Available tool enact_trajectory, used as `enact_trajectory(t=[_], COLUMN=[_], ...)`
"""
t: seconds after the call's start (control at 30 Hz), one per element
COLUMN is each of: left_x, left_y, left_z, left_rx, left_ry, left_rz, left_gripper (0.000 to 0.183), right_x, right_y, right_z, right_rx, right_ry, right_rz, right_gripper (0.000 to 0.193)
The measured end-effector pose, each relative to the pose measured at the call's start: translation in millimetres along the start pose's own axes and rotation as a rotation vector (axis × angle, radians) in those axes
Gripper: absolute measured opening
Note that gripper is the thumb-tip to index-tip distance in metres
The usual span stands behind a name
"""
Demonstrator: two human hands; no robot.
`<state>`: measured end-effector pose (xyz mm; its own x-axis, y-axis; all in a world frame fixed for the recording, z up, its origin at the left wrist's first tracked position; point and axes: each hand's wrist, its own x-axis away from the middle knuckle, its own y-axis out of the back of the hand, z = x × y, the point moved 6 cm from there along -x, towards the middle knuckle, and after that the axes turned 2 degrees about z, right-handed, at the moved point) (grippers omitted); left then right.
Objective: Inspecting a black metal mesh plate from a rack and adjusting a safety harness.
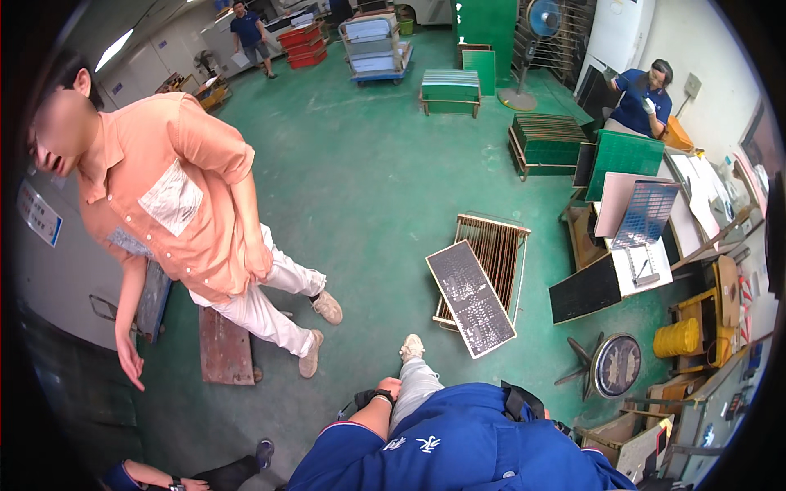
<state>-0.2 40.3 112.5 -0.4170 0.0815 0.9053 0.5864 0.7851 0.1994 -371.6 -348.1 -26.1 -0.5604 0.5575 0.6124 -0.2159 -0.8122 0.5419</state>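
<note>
My left hand (390,387) hangs beside my grey-trousered leg, with a black strap or device (365,398) at the wrist. It looks small and partly turned away, so how its fingers lie cannot be made out. No held object shows at it. My right hand is out of sight beyond my blue shirt (458,442). Ahead of my shoe (412,348), a dark panel with a pale frame (472,299) leans at an angle across a slotted rack (503,254) on the floor.
A person in an orange shirt (176,188) stands at left beside a low reddish board (227,348). Right of the rack are a round stool (616,366) and a workbench (643,270), where a seated person (643,98) works. Racks of green panels (548,143) stand farther off.
</note>
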Motion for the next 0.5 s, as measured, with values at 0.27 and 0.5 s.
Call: enact_trajectory(t=[0.27, 0.5], left_x=[13.3, 9.2], left_y=[1.1, 3.7], left_z=[-16.2, -14.5], left_rx=[-0.053, 0.026], left_ry=[-0.012, -0.037], left_rz=[-0.033, -0.09], left_gripper=[0.023, 0.02], right_x=[-8.3, -7.4], right_y=[-5.3, -2.0], right_z=[-17.3, -3.7], right_rx=[-0.268, -0.259], right_ry=[-0.243, -0.164], right_rz=[0.021, 0.039], right_gripper=[0.034, 0.032])
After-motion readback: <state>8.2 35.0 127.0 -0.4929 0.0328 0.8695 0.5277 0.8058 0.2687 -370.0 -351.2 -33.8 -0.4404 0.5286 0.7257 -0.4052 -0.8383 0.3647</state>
